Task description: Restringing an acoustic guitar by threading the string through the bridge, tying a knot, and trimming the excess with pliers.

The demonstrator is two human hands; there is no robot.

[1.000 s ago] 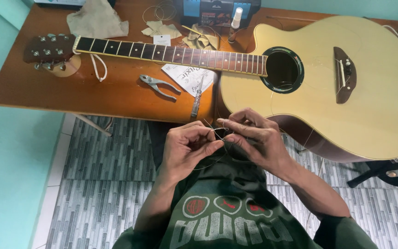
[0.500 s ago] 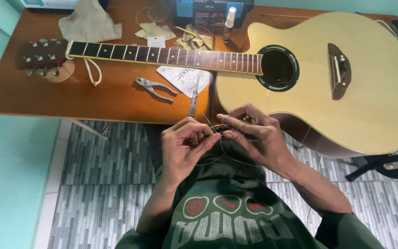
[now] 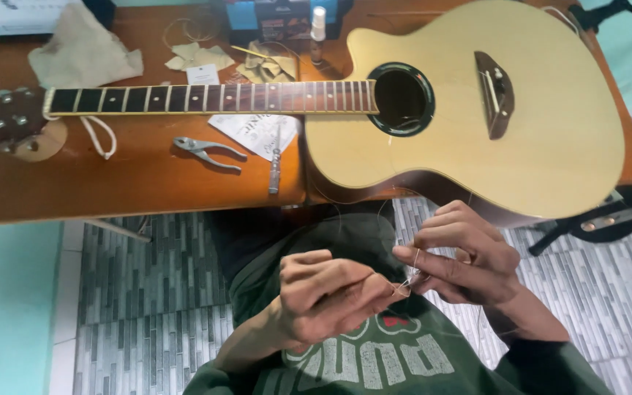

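Both my hands meet above my lap, in front of my dark green shirt. My left hand (image 3: 330,292) pinches the end of a thin guitar string (image 3: 406,285) between thumb and fingers. My right hand (image 3: 466,256) grips the same string, which wraps around its forefinger. An acoustic guitar (image 3: 535,146) without strings lies flat on the brown wooden table (image 3: 111,183) beyond my hands, its neck (image 3: 206,97) pointing left and its body overhanging the table's near edge.
Pliers (image 3: 206,152), a small metal tool (image 3: 275,172) and a paper string packet (image 3: 254,132) lie on the table below the neck. A beige cloth (image 3: 82,55), paper scraps and a small bottle (image 3: 318,25) sit further back. Grey tiled floor lies below.
The view has moved closer and tilted down. My hands have shifted lower and rightwards in the view, still working the string together.
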